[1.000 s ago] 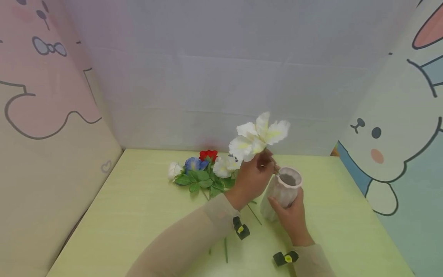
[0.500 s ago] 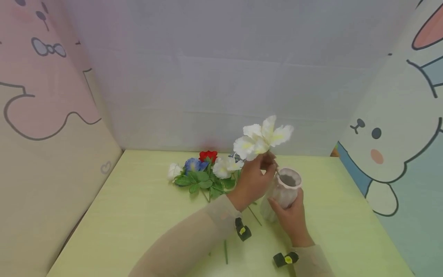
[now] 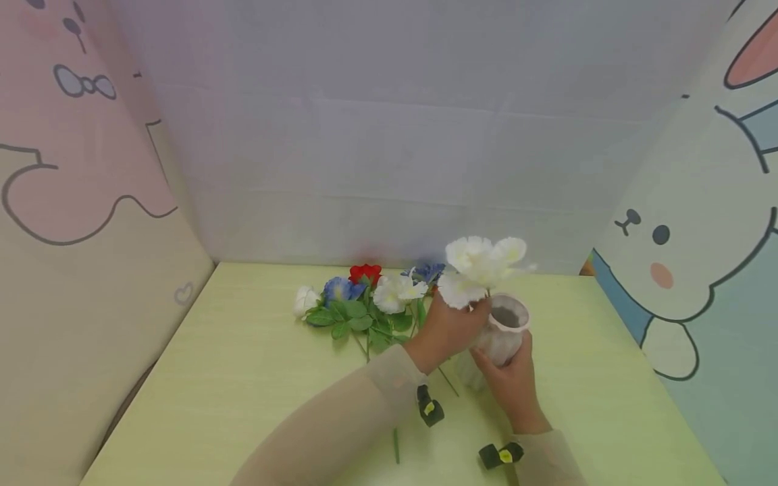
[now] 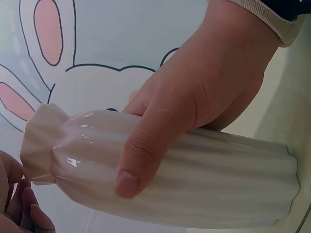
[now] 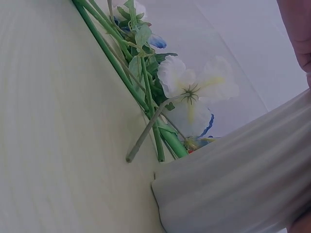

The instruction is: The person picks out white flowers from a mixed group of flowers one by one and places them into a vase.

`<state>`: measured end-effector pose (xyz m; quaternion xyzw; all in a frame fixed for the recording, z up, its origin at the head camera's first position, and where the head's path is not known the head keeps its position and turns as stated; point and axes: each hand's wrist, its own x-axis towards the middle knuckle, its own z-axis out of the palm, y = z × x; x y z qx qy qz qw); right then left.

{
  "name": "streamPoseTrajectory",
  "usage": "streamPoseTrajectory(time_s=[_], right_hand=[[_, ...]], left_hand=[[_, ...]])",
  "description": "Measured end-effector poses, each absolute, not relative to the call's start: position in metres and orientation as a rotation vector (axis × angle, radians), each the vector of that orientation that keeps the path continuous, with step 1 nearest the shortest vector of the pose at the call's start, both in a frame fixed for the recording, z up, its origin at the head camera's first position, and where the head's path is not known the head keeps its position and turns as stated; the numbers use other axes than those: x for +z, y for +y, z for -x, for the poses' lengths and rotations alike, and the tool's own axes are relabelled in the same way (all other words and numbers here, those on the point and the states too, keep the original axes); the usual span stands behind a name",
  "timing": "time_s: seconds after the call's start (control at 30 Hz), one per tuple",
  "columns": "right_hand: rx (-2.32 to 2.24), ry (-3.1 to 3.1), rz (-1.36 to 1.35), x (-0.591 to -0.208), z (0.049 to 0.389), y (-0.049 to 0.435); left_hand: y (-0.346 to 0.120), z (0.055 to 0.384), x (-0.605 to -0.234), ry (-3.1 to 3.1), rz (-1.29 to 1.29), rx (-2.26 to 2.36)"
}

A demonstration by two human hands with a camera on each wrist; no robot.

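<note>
In the head view my left hand (image 3: 452, 327) pinches a white artificial flower (image 3: 480, 263) just under its bloom, right at the vase's rim. Fingers and rim hide most of the stem. My right hand (image 3: 513, 385) grips the body of the white ribbed vase (image 3: 501, 344), which stands on the table, tilted slightly in this view. The left wrist view shows the vase (image 4: 204, 174) from the side, the right thumb (image 4: 138, 167) laid across it, and left fingertips (image 4: 29, 206) close to its scalloped mouth. The vase's wall (image 5: 243, 170) fills the lower right of the right wrist view.
Left of the vase, several artificial flowers lie on the pale yellow table (image 3: 243, 378): a white rose (image 3: 306, 301), a blue flower (image 3: 343, 289), a red one (image 3: 365, 274) and a white one (image 3: 398, 293). Their stems (image 5: 141, 136) reach close to the vase base. Cartoon-printed panels flank the table.
My left hand has moved down and slightly right with the white flower, bringing the bloom closer to the vase's mouth. The right hand and vase stay in place.
</note>
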<state>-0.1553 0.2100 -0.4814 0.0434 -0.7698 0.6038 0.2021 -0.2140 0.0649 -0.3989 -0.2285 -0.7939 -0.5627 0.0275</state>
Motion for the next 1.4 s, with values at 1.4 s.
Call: streamPoseTrajectory(time_s=[1.4], right_hand=[[1.585, -2.315, -0.002, -0.471, 0.153, 0.209]], left_hand=[[-0.023, 0.204, -0.428, -2.027, 0.412, -1.784]])
